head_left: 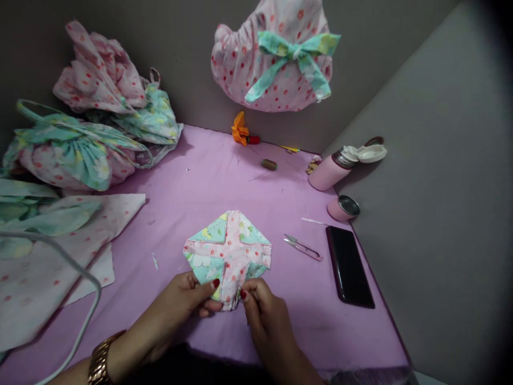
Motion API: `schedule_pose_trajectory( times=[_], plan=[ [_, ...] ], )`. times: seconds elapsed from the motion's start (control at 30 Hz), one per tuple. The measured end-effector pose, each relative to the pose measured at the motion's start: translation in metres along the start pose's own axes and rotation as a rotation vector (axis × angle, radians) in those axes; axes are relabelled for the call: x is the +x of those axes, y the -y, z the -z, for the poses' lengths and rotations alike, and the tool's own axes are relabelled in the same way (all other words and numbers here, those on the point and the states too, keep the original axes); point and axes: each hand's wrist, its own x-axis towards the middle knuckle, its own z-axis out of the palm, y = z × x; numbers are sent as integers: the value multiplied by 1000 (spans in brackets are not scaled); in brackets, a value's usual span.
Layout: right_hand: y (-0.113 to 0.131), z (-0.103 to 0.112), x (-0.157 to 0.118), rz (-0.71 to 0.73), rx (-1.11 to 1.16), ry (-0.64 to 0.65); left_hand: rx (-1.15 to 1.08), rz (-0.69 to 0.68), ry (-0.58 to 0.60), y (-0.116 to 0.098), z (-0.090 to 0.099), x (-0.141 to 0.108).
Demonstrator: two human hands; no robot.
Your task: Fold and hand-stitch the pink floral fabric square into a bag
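A patchwork fabric piece (233, 253) lies near the table's front edge, with a pink dotted cross and mint floral corners. My left hand (196, 294) grips its lower left side, thumb on top and fingers beneath. At the lower right edge, the thumb and forefinger of my right hand (264, 310) are pinched together against the cloth. Whatever is between those fingertips is too small to make out. The lower right mint corner looks rumpled beside them. To the right of the piece lie pink thread snips (303, 248).
A black phone (349, 267), a pink cup-shaped lid (343, 207) and an open pink bottle (331, 171) line the right edge. Thread spools (269, 164) sit at the back. Sewn bags (76, 155) and loose fabric (72, 246) fill the left, crossed by a white cable (90, 305).
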Motion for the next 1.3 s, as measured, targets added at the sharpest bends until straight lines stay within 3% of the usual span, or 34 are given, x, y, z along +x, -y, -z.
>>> schedule_pose_trajectory(
  times=[0.2, 0.4, 0.6, 0.8, 1.0, 1.3],
  plan=[
    [-2, -2, 0, -21, 9, 85, -21, 33, 30, 2, 3, 0],
    [0, -1, 0, 36, -37, 74, 18, 17, 34, -2, 1, 0],
    [2, -1, -5, -17, -61, 180, 23, 13, 53, 0, 2, 2],
    [4, -2, -2, 34, -117, 157, 25, 11, 42, 1, 3, 3],
    [4, -2, -7, -9, -105, 239, 27, 17, 40, -1, 2, 2],
    [3, -3, -6, 4, -141, 247, 44, 27, 30, -2, 1, 0]
  ],
)
